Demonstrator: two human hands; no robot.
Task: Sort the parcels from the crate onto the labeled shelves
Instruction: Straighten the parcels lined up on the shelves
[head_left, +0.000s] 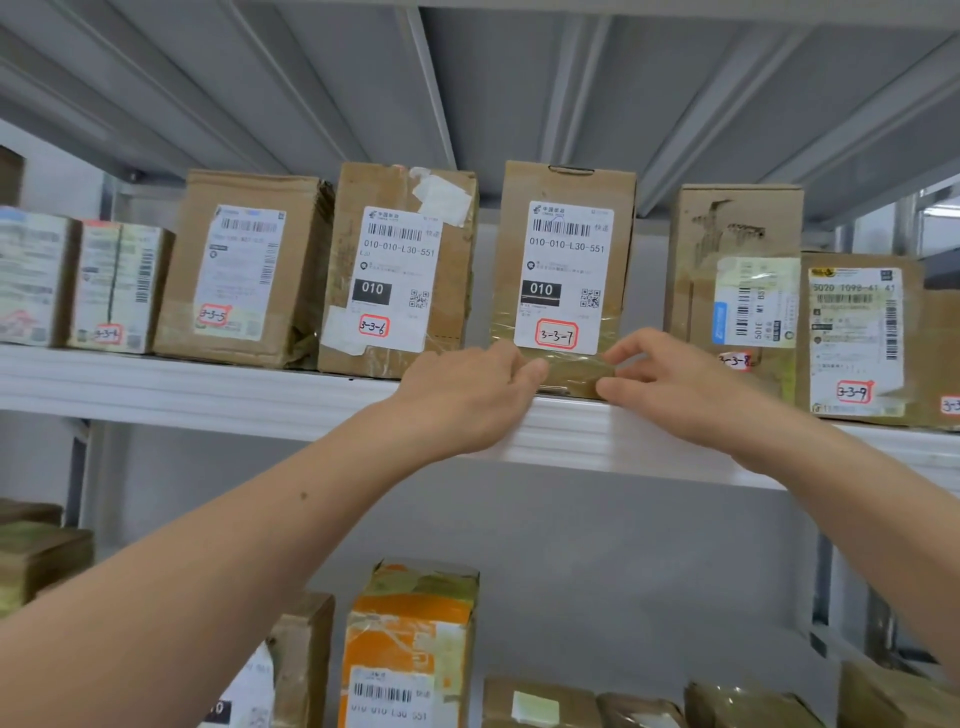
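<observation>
— Where is the 3-3-7 parcel (563, 260)?

— Upright on the white shelf (208, 389), label facing out, its bottom edge at the shelf's front lip. The 3-3-6 parcel (397, 270) stands to its left and the 3-3-8 parcel (727, 249) to its right, with a gap on each side.

— And the hands?

— Both are at its base. The left hand (467, 400) is at its lower left corner, fingers curled against that side and the thumb (532, 370) lying on the taped front. The right hand (680, 389) is at its lower right corner, its fingers (631, 353) closed in a pinch with the thumb beneath (the taped corner sits between them).

— So it is clamped from both sides?

— Yes, low down, under the red-ringed number. Below it, one shelf down, stands an orange-taped box (410, 639).
</observation>
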